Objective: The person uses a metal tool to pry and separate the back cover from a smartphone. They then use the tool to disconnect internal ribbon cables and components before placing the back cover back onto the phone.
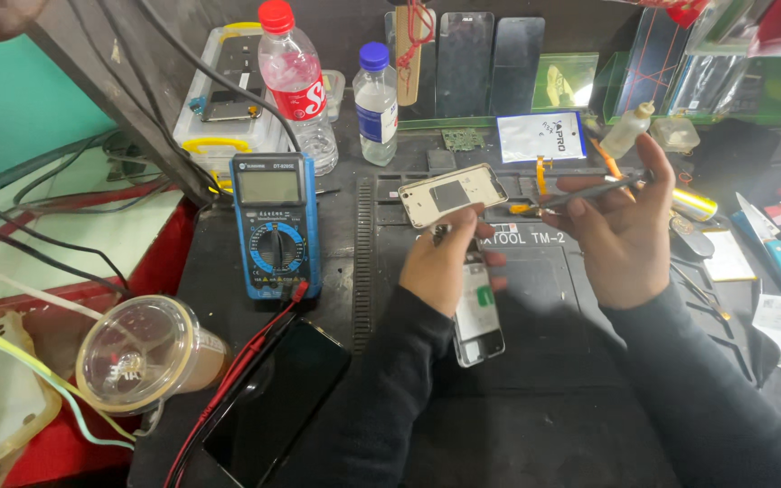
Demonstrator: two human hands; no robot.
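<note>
My left hand (440, 267) holds up a pale phone back cover (452, 193) by its lower edge, inner side toward me. Beneath that hand an opened phone body (479, 316) lies on the dark work mat (553, 361). My right hand (621, 230) grips a thin dark tool (580, 192), its orange tip pointing left toward the cover's right edge. Both arms wear dark sleeves.
A blue multimeter (273, 224) with red leads stands left of the mat, a dark phone (277, 402) below it. Two plastic bottles (296, 81) and a clear box stand behind. A lidded cup (142, 354) lies at left. Knives and papers sit at right.
</note>
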